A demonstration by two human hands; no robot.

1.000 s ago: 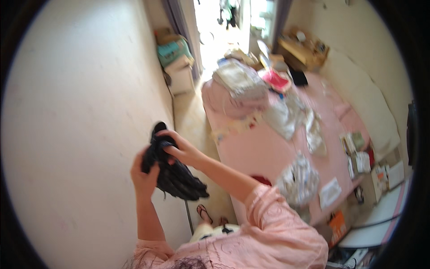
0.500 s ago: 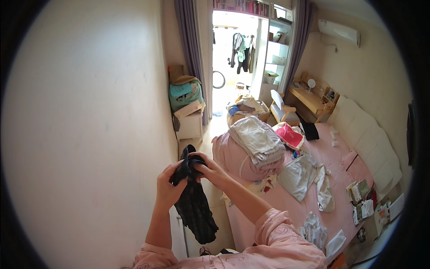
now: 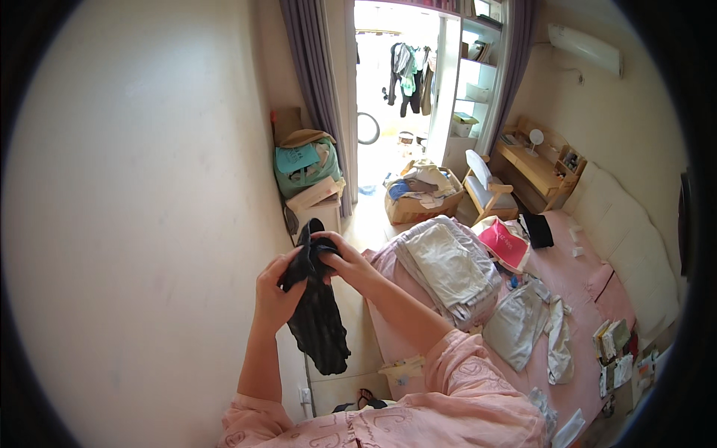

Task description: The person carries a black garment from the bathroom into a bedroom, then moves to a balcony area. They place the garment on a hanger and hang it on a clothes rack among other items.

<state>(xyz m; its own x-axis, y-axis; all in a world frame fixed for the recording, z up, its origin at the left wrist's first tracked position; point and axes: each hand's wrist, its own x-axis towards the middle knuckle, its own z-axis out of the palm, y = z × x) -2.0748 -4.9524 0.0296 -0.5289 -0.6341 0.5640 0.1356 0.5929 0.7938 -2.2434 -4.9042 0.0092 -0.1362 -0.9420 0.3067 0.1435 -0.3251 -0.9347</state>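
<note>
Both hands hold up a dark, patterned black garment (image 3: pixel 320 328), gripping it by its bunched top edge. My left hand (image 3: pixel 276 287) pinches the near left side, with its fingers wrapped into the cloth. Across from it, my right hand (image 3: pixel 340 261) is closed on the far right side of the same edge. From my hands the rest of the cloth hangs down above the floor. Its exact kind is hard to make out because the top is folded and partly hidden by my fingers.
On the right, a pink bed (image 3: pixel 463 388) bears folded pale cloths (image 3: pixel 448 265), a grey garment (image 3: pixel 515 325) and a pink-and-white bag (image 3: pixel 504 243). A box of clothes (image 3: pixel 422 201), a chair (image 3: pixel 485 187) and a desk (image 3: pixel 530 164) stand beyond. A white wall (image 3: pixel 149 224) is close on my left.
My view has shifted, so the bed and room furnishings sit lower and more to the right. Both hands keep their hold on the black garment, which hangs slightly higher in view.
</note>
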